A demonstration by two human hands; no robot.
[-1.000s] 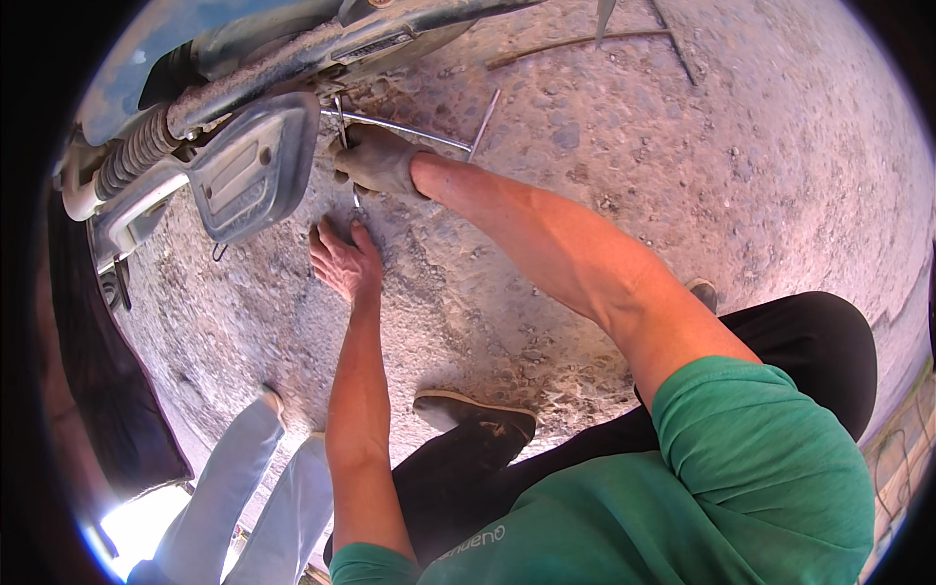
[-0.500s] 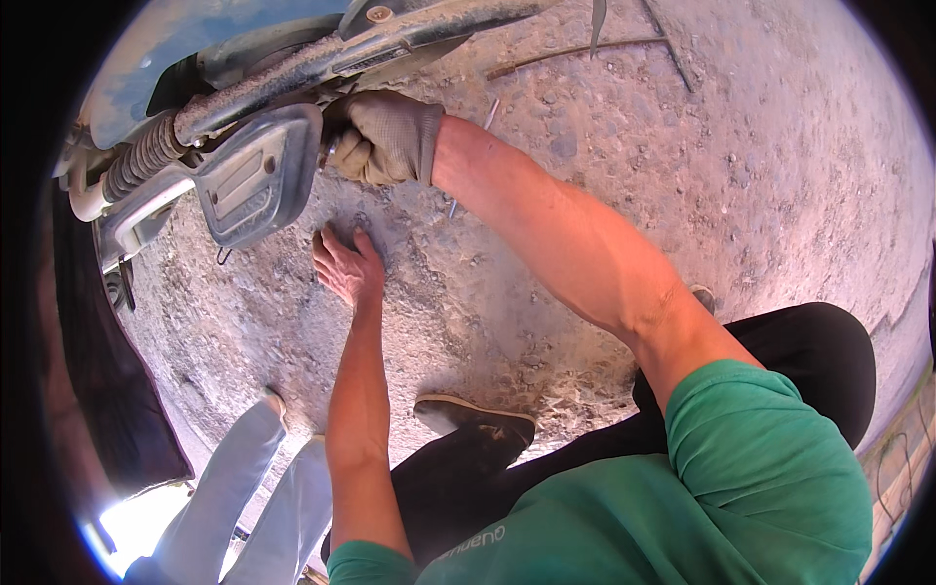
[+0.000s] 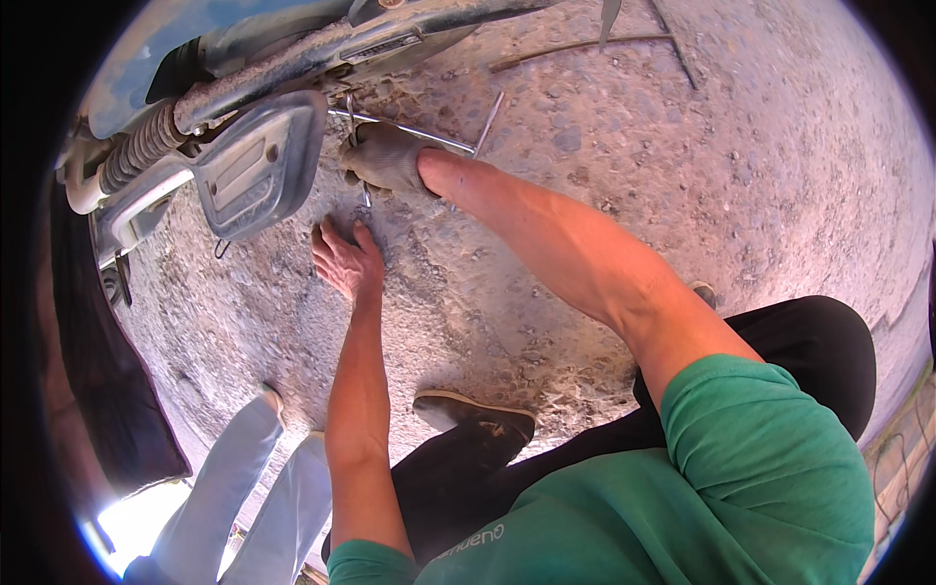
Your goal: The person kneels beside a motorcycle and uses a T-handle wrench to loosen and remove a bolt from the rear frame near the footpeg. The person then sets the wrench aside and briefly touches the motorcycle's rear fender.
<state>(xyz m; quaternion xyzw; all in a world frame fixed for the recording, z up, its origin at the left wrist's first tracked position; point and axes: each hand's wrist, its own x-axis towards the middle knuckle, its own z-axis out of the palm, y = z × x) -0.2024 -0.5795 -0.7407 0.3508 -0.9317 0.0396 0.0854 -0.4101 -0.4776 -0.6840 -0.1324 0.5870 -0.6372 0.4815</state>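
My right hand (image 3: 385, 158), in a dirty grey glove, grips a thin bent metal rod tool (image 3: 429, 134) beside the underside of a motorcycle frame (image 3: 322, 44). The rod runs from the frame rightward and bends up at its far end. My left hand (image 3: 343, 261) is bare and rests flat on the rough concrete ground (image 3: 585, 127), fingers spread, just below the gloved hand. A grey metal footrest plate (image 3: 255, 174) hangs from the frame to the left of both hands.
A coiled shock spring (image 3: 141, 151) sits at the upper left. Another person's legs in light blue trousers (image 3: 229, 487) stand at the lower left. My own shoe (image 3: 473, 414) and black trousers (image 3: 780, 351) are below. Thin rods (image 3: 585, 44) lie on the ground at top.
My right hand rose to the frame half a second ago and has come back down and right, with the rod showing again. My left hand has stayed on the ground.
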